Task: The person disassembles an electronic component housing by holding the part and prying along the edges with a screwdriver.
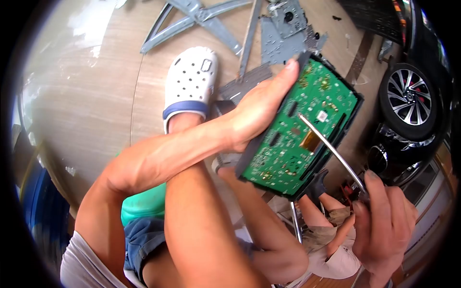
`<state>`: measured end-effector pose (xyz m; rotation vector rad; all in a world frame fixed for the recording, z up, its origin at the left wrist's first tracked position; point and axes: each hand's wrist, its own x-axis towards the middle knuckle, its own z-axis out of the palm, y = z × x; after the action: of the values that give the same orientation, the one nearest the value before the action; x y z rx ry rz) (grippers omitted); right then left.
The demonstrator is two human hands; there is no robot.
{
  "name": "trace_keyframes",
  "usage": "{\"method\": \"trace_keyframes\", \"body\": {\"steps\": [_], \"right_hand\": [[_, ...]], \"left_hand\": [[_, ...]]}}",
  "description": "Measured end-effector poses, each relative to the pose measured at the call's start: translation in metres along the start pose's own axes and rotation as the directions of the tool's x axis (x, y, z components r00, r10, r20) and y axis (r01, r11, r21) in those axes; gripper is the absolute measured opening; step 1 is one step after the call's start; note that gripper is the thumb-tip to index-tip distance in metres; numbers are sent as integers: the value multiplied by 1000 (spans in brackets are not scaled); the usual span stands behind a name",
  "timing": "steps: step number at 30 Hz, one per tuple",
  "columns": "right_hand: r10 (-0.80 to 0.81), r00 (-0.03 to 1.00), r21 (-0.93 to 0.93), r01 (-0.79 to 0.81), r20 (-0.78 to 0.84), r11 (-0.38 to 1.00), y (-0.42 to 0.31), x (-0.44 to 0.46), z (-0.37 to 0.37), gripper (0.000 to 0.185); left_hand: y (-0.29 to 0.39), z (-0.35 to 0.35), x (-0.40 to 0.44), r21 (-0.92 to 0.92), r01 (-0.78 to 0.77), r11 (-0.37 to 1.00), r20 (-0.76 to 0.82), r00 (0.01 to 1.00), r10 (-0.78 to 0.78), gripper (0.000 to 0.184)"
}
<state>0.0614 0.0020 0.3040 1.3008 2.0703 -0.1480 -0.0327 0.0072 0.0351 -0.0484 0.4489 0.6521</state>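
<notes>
A green circuit board (288, 158) in a black frame is tilted in front of me. My left hand (259, 108) grips its left edge, thumb along the upper corner and the other fingers hidden behind it. Closed around the handle of a long metal screwdriver (336, 154), my right hand (384, 221) is at the lower right. The screwdriver's tip is over the board's upper middle, near a dark connector (292, 109); whether it touches cannot be told. A copper-coloured patch (310, 142) lies below the shaft.
Grey metal brackets (197, 15) and a plate with parts (278, 43) lie on the tiled floor (101, 91). At the right stands a black car with a wheel (409, 98). Another person (331, 254) is low behind the board. My shoe (192, 79) is at centre left.
</notes>
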Motion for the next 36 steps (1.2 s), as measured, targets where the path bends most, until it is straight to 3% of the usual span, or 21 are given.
{"method": "trace_keyframes", "body": {"steps": [3, 4, 5, 6, 9, 11, 14, 17, 18, 22, 25, 28, 31, 32, 35, 36], "right_hand": [[219, 974, 318, -190, -56, 929, 16, -26, 1, 31], [333, 941, 554, -250, -54, 795, 23, -39, 6, 29], [493, 841, 743, -182, -222, 645, 25, -50, 32, 33], [568, 801, 807, -200, -192, 555, 25, -47, 37, 34], [683, 728, 900, -259, -58, 351, 35, -36, 58, 32], [641, 767, 988, -114, 21, 104, 42, -32, 91, 26], [617, 782, 995, -93, 84, -17, 30, -24, 120, 32], [672, 732, 993, -52, 112, -109, 18, -14, 130, 37], [681, 724, 993, -61, 111, -97, 21, -16, 137, 46], [694, 720, 988, -88, -27, 130, 35, -37, 136, 52], [824, 551, 953, -155, -136, 261, 31, -42, 127, 51], [871, 420, 946, -80, -255, 315, 18, -40, 118, 48], [860, 379, 939, 119, -342, 322, 29, -46, 111, 28], [865, 390, 933, -38, -316, 358, 61, -87, 125, 41], [846, 303, 866, 394, -439, 309, 47, -56, 114, 28], [852, 317, 854, 457, -417, 248, 50, -59, 112, 30]], "left_hand": [[4, 2, -6, -171, 51, 984, 65, 997, -40, 74], [4, -2, -5, -218, 73, 973, 115, 992, -48, 74], [2, -6, -3, -263, 97, 960, 161, 985, -56, 73], [1, -8, -2, -274, 82, 958, 187, 982, -30, 73], [-2, -4, -1, -319, 73, 945, 196, 980, -9, 71], [-4, -5, 1, -328, 76, 942, 213, 977, -5, 70], [-5, -4, 1, -330, 58, 942, 203, 979, 10, 70], [-9, -6, 4, -302, 47, 952, 229, 973, 25, 70], [-9, -4, 4, -273, 23, 962, 213, 976, 37, 71], [-16, -6, 11, -281, 23, 960, 228, 973, 44, 71], [-18, -6, 14, -305, 38, 952, 255, 966, 43, 71], [-18, -5, 14, -263, 0, 965, 205, 977, 55, 71], [-19, -2, 14, -221, -16, 975, 145, 988, 49, 72], [-19, -1, 13, -205, -19, 979, 125, 991, 45, 73], [-22, 0, 16, -152, -40, 988, 91, 994, 54, 75], [-23, 0, 18, -133, -49, 990, 86, 994, 61, 76]]}}
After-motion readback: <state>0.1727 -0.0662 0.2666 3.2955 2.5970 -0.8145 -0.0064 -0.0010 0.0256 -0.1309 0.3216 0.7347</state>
